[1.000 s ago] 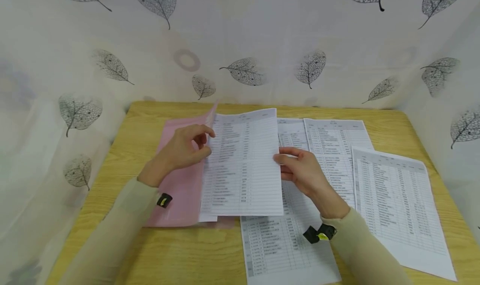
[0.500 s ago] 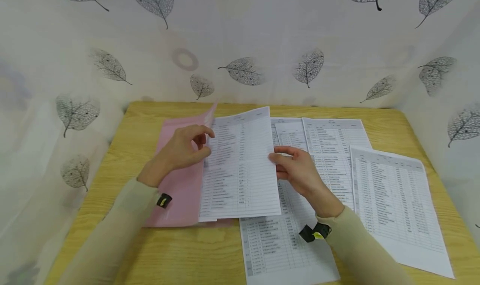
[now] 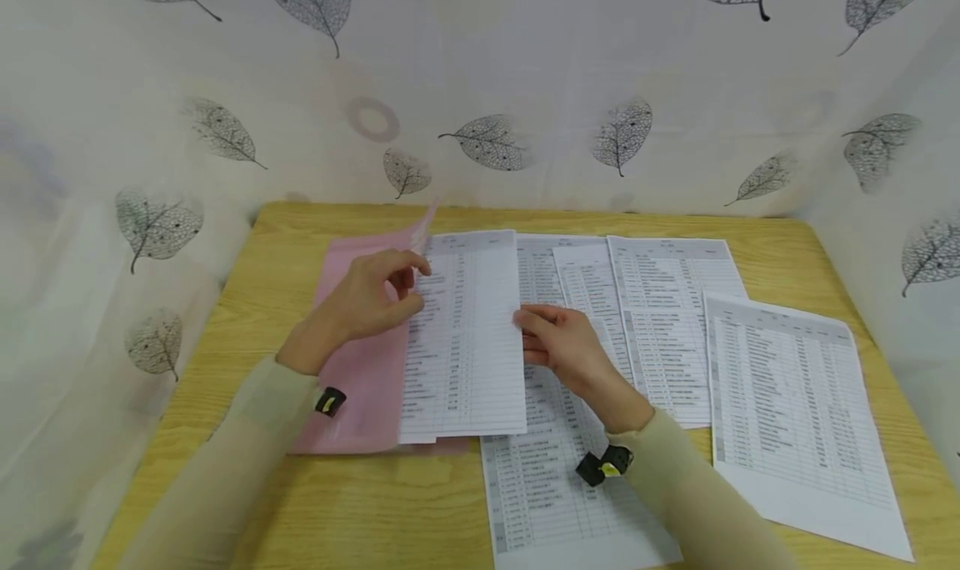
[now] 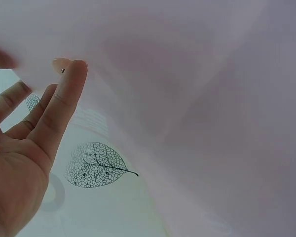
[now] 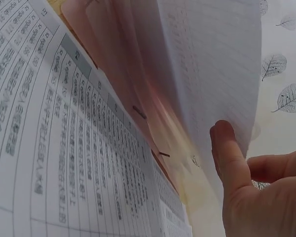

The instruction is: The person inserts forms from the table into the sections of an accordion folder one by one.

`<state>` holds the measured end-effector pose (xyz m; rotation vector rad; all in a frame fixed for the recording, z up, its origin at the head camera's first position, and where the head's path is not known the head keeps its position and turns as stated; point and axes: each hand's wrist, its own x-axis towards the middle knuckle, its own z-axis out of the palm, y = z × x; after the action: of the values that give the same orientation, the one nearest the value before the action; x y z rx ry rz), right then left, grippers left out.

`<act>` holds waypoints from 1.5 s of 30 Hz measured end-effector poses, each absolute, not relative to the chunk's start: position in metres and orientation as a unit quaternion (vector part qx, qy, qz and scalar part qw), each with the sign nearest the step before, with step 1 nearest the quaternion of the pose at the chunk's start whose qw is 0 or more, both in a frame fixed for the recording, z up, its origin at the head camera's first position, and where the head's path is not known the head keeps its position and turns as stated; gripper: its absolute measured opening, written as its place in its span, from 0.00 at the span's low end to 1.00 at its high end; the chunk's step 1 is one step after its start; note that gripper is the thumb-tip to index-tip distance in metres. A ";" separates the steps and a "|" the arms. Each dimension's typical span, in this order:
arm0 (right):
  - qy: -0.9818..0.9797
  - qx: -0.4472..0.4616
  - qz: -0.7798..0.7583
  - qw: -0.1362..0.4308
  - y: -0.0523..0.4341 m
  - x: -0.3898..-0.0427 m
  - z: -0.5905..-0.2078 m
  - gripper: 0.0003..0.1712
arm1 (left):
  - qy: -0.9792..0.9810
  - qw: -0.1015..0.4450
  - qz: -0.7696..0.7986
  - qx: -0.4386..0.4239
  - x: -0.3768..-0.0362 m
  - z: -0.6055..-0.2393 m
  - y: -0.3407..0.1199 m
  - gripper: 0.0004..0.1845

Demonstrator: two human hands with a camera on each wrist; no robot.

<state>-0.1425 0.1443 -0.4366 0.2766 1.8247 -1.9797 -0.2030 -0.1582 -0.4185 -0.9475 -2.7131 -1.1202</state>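
Observation:
The left hand (image 3: 363, 295) holds the raised edge of a pink translucent file folder (image 3: 360, 399) on the table's left half. In the left wrist view the folder's cover (image 4: 197, 108) fills most of the frame, with the left fingers (image 4: 64, 108) at its edge. A printed sheet of paper (image 3: 465, 345) stands partly inside the folder, its left side hidden behind the cover. My right hand (image 3: 566, 345) pinches the sheet's right edge between thumb and fingers. From the right wrist, the sheet (image 5: 207, 59) appears tilted up beside the pink plastic.
Several printed sheets lie on the wooden table (image 3: 360, 503): a long one (image 3: 577, 487) under the right forearm, another (image 3: 667, 337) behind it, and one (image 3: 802, 403) at the far right. A leaf-patterned curtain (image 3: 555, 70) rises behind the table's back edge.
The right hand has moved left with the sheet, which slides further into the folder and uncovers more of the papers to its right. The left hand stays at the folder.

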 end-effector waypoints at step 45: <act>0.674 0.128 -0.705 0.179 0.085 -0.150 -0.442 0.17 | -0.867 0.041 -0.392 -0.304 -0.203 -0.419 -0.162 0.17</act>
<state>-0.1501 0.0853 -0.4419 0.3612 1.9051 -1.9933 -0.2034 -0.1620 -0.4191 -0.9306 -2.6563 -1.2009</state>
